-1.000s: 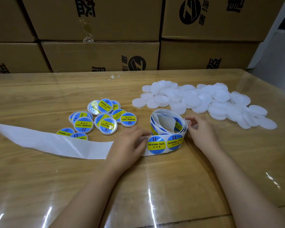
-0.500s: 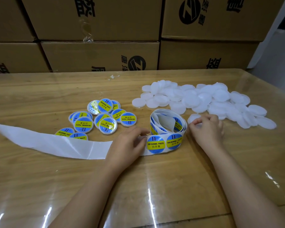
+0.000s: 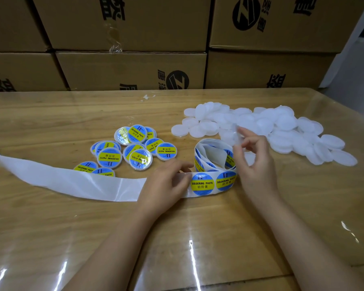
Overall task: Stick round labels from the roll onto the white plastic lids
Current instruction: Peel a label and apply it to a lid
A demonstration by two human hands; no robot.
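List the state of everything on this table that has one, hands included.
label roll: on edge, partly unwound
backing strip: bare, trailing left
front label: unpeeled, on the strip
labelled lids: done, clustered left of the roll
plain lids: unlabelled, loose heap
held lid: blurred, pinched, lifted clear of the heap
left hand: rests on the strip beside the front label
right hand: pinches the held lid

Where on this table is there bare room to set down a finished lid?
Free: the near table below the backing strip; the far band between the boxes and the labelled lids. Crowded: the middle, from those lids past the label roll to the white lids.
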